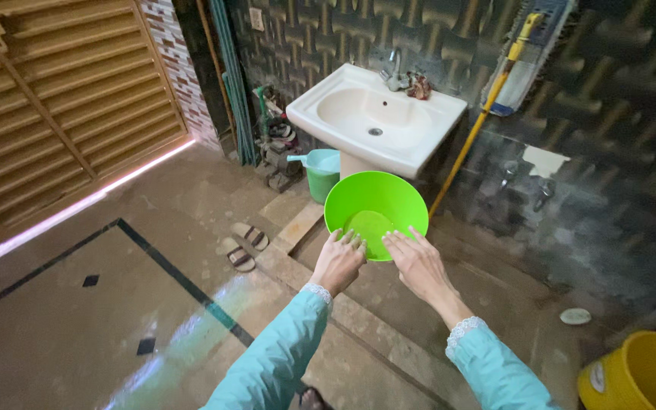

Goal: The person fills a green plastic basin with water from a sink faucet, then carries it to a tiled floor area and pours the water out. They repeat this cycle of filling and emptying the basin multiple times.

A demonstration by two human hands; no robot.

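Gripping a green bowl (376,205) by its near rim, left hand (338,262) & right hand (417,262) (fingers clamped) before a white sink (377,118).

Two arms are seen from above, each covered by a long sleeve of plain light turquoise fabric. The left sleeve (275,357) is finished at the wrist with a narrow band of white lace, scalloped along its edge. The same white lace trim is carried by the right sleeve (495,368), where small openwork holes can be made out. The left hand (337,263) and right hand (417,262) are bare; no gloves are worn.
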